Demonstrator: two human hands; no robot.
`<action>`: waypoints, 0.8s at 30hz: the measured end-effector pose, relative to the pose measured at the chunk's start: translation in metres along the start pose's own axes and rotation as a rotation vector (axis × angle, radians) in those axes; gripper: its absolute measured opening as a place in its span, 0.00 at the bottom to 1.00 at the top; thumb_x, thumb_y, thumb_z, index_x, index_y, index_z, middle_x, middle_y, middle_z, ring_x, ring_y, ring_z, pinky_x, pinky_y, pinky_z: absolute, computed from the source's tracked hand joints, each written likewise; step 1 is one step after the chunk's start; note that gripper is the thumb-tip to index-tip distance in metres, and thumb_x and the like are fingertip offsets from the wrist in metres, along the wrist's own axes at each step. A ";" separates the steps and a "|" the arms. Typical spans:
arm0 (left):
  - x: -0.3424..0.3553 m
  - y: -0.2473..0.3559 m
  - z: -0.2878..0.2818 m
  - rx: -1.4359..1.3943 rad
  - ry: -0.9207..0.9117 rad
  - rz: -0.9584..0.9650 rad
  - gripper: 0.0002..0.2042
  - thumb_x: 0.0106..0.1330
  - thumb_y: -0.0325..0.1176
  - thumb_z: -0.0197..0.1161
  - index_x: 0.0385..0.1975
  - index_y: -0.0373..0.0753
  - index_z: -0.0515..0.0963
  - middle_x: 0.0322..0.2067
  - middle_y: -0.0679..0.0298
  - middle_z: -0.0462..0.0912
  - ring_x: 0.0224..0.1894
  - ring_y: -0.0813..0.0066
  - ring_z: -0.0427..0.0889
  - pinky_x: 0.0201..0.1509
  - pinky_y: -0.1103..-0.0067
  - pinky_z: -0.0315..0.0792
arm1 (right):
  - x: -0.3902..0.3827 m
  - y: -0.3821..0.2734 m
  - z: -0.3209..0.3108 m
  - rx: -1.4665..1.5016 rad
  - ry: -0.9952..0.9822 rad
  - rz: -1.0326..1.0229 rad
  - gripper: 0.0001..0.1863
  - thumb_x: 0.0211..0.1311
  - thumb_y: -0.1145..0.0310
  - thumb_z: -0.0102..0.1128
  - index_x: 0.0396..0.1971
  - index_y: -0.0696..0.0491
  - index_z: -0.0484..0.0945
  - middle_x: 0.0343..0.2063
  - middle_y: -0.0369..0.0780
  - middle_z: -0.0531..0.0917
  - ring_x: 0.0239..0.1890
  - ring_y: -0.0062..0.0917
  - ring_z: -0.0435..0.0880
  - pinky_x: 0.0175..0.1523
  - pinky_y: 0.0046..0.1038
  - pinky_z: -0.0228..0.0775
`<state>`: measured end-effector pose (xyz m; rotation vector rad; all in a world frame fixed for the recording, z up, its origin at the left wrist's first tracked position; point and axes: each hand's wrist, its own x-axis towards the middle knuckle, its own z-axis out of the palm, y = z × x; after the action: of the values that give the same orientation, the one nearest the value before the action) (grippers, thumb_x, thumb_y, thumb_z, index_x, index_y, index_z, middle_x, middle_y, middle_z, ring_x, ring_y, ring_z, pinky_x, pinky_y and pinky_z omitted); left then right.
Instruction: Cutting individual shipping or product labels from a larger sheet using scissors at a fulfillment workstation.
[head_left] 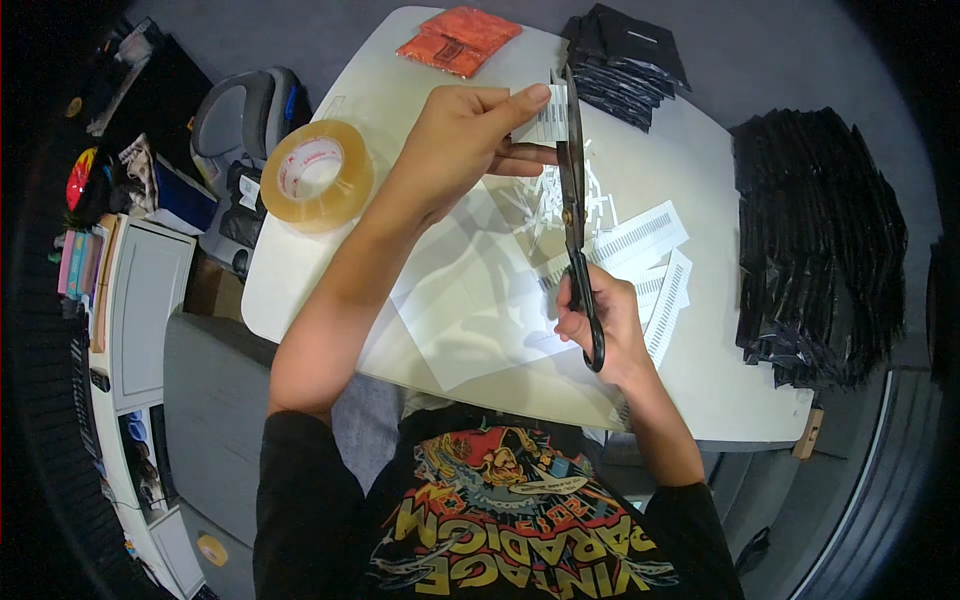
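My left hand (455,140) pinches a small white printed paper piece (551,110) at the upper middle, thumb on top and lower fingers stretched behind the scissor blades. My right hand (605,320) grips long black-handled scissors (573,220), blades pointing up at the right edge of that piece. Beneath the blades lies a heap of thin paper scraps (530,205). Several printed paper strips (645,235) lie right of the scissors, and a white sheet (445,330) lies on the white table (715,400) between my forearms.
A tape roll (318,205) sits at the table's left. Orange packets (458,40) and black packages (620,60) lie at the back; a tall black stack (820,245) fills the right. An office chair (225,130) and a white cabinet (150,310) stand at left.
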<state>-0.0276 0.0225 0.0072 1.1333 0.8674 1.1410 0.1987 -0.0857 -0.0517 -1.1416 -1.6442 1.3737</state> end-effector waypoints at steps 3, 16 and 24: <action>0.000 -0.001 0.001 -0.005 0.020 -0.005 0.18 0.72 0.42 0.61 0.45 0.29 0.81 0.38 0.52 0.87 0.38 0.66 0.90 0.38 0.82 0.86 | 0.000 0.000 -0.001 -0.025 -0.005 0.014 0.25 0.53 0.53 0.78 0.29 0.58 0.74 0.20 0.31 0.73 0.21 0.12 0.67 0.26 0.19 0.59; -0.003 0.000 0.006 -0.043 0.044 0.012 0.18 0.72 0.42 0.62 0.45 0.30 0.81 0.37 0.54 0.87 0.38 0.67 0.90 0.37 0.83 0.85 | 0.001 0.001 0.001 0.019 0.008 0.015 0.23 0.55 0.55 0.76 0.28 0.57 0.73 0.19 0.30 0.73 0.21 0.12 0.66 0.26 0.19 0.57; -0.002 -0.002 0.005 -0.044 0.043 0.010 0.17 0.72 0.42 0.62 0.44 0.30 0.81 0.37 0.54 0.87 0.38 0.67 0.90 0.37 0.83 0.85 | 0.001 0.002 0.003 0.040 0.023 0.006 0.23 0.55 0.53 0.75 0.28 0.57 0.74 0.19 0.30 0.73 0.21 0.12 0.65 0.26 0.19 0.56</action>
<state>-0.0228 0.0191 0.0065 1.0817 0.8667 1.1904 0.1958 -0.0856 -0.0542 -1.1367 -1.5917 1.3863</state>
